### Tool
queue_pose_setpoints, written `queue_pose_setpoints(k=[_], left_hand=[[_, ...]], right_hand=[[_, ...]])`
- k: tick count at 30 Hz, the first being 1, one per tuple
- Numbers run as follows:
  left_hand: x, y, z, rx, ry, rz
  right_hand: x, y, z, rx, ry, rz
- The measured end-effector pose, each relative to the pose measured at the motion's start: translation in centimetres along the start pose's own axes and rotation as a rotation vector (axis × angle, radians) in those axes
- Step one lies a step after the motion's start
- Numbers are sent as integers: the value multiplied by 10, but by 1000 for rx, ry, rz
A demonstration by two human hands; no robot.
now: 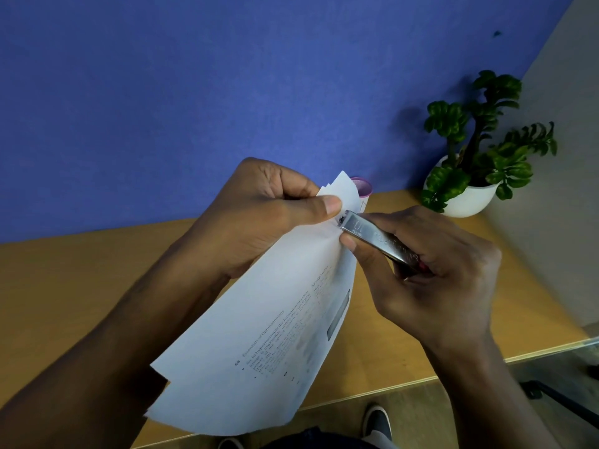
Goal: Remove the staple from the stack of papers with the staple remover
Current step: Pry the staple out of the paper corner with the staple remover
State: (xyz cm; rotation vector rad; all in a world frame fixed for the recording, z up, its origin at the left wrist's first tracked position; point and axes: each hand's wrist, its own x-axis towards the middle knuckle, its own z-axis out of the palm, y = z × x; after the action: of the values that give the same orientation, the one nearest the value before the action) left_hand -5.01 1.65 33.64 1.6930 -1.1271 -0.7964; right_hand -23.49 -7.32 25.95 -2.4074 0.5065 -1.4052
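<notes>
Left hand [259, 215]: fingers pinch stack of papers [275, 319] near its corner. Right hand [431, 270]: fingers grip staple remover [372, 234], tip at thumb. Beyond fingers: wooden worktop [81, 270], blue wall [194, 92], potted plant [470, 176].

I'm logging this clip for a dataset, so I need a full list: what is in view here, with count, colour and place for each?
stack of papers: one, white with black print, held up above the desk, centre
staple remover: one, silver metal, its tip at the papers' upper corner
staple: too small to tell, at the remover's tip
potted plant: one, green leaves in a white pot, far right of the desk
pink-rimmed container: one, mostly hidden behind the papers
desk: one, light wood, against a blue wall
shoes: dark with white, on the floor below the desk edge
left hand: pinches the papers near the upper corner
right hand: grips the staple remover
</notes>
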Motion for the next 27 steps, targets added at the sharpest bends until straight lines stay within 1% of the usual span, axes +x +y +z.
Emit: queue_pose_setpoints(k=[10,14,20,27], left_hand=[[1,4,1,-47,-40,-37],[5,0,1,-92,-30,-89],[7,2,1,-151,-73,-148],[5,3,2,-167,-97,-149]], right_hand=[[0,-1,10,20,72,-9],[-1,-2,16,54,121,-3],[-2,-3,23,141,190,11],[-4,-7,27,242,184,80]])
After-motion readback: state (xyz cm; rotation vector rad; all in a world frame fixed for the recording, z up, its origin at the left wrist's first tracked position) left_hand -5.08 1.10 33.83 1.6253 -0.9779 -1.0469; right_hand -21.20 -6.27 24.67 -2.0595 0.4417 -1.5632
